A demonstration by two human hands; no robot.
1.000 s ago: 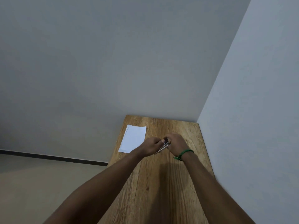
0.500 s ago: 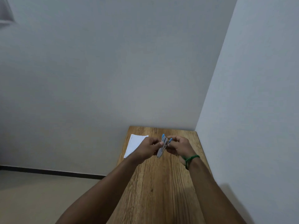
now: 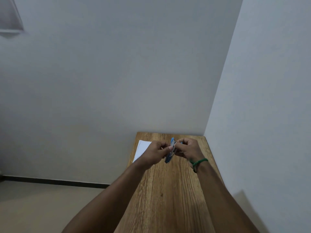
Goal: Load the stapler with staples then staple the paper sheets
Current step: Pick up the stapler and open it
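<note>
Left hand (image 3: 155, 151) is raised above the far half of the wooden table (image 3: 168, 199), forearm reaching in from the lower left, wrist roughly straight, fingers curled and thumb pressed against the left side of the stapler (image 3: 171, 151). Right hand (image 3: 187, 148) mirrors it from the right, forearm entering from the lower right corner, fingers bent inward, thumb and forefinger pinching the upper part of the stapler; a green cord bracelet (image 3: 197, 163) sits on that wrist. Stapler is small, blue with a metal inner part, held clear of the table between the two hands, standing nearly upright with its top tilted slightly to the right and its lower end pointing down toward the table surface. Whether the stapler's magazine is open, and whether any staples are in it or in the fingers, cannot be told at this size. Paper sheets (image 3: 143, 148) lie flat near the table's far left corner, running along the left edge, partly covered from view by the left hand; hands and stapler are not touching them. Table's far edge meets the back wall (image 3: 117, 81); its right edge runs along the side wall (image 3: 269, 98).
</note>
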